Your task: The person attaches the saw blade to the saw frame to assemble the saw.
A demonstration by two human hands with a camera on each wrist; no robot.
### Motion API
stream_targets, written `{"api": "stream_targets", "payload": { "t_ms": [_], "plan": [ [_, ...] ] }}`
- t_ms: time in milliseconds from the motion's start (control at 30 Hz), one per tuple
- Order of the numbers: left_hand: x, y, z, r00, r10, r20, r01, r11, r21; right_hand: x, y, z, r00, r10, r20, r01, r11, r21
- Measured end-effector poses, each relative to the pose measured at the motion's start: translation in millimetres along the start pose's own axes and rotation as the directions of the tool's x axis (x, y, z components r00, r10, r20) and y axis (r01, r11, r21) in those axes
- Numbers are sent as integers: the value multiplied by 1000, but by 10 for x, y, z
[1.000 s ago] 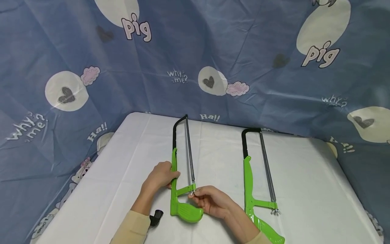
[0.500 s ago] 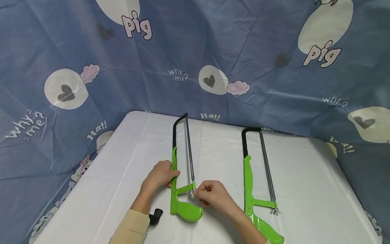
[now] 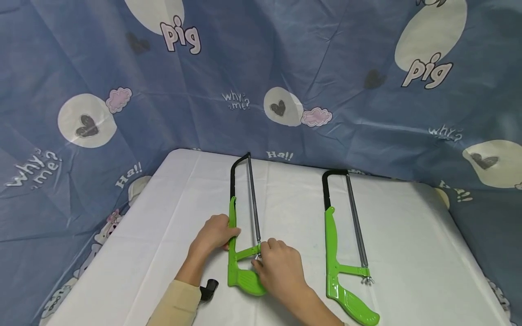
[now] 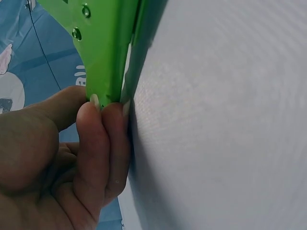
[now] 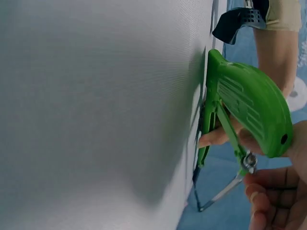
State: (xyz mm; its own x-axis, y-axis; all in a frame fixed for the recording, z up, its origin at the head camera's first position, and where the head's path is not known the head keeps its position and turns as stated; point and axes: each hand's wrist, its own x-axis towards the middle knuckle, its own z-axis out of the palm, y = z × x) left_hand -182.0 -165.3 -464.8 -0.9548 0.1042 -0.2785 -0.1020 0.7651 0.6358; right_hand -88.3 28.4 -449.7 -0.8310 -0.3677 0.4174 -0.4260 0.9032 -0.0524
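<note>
A hacksaw (image 3: 233,274) with a green handle and frame, black front bow and grey blade (image 3: 253,199) stands blade to the right in the head view. My left hand (image 3: 215,232) grips its green frame between thumb and fingers; the left wrist view shows the fingertips (image 4: 91,120) pressed on the green metal (image 4: 108,62). At the blade's near end, my right hand (image 3: 283,268) pinches the silver wing nut (image 5: 249,162), its back turned up and partly covering the nut and handle. The right wrist view shows the thumb passing behind the green handle (image 5: 259,103).
A second green hacksaw (image 3: 332,237) lies on the white table (image 3: 416,235) to the right, wing nut (image 3: 368,280) toward me. A black wrist device (image 3: 209,290) sits beside my left forearm. Blue printed cloth (image 3: 228,59) hangs behind the table.
My right hand has rolled over at the wing nut, from fingers curled beneath to back upward, and come in slightly leftward. The left hand and both hacksaws stay in place.
</note>
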Motion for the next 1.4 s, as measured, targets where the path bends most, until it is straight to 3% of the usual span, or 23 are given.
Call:
{"api": "stream_targets", "payload": {
  "t_ms": [300, 867, 1167, 1300, 1400],
  "plan": [
    [-21, 18, -10, 1000, -6, 1, 6, 1000, 16, 44, -71, 20, 982, -163, -96, 139, 965, -221],
    [-54, 105, -17, 999, 6, -40, -3, 997, 75, -1, -114, 102, 983, -181, -15, 168, 938, -303],
    [-45, 96, 3, 1000, 3, -29, -1, 997, 71, -36, -95, 137, 992, -102, -76, 88, 981, -172],
    [-49, 88, 7, 999, 3, -37, -1, 998, 61, -41, -86, 131, 999, -32, 38, 33, 999, -34],
    [-55, 86, 15, 999, -17, -36, 18, 999, 33, -45, -75, 135, 987, 44, 158, -59, 994, 89]
  ]
}}
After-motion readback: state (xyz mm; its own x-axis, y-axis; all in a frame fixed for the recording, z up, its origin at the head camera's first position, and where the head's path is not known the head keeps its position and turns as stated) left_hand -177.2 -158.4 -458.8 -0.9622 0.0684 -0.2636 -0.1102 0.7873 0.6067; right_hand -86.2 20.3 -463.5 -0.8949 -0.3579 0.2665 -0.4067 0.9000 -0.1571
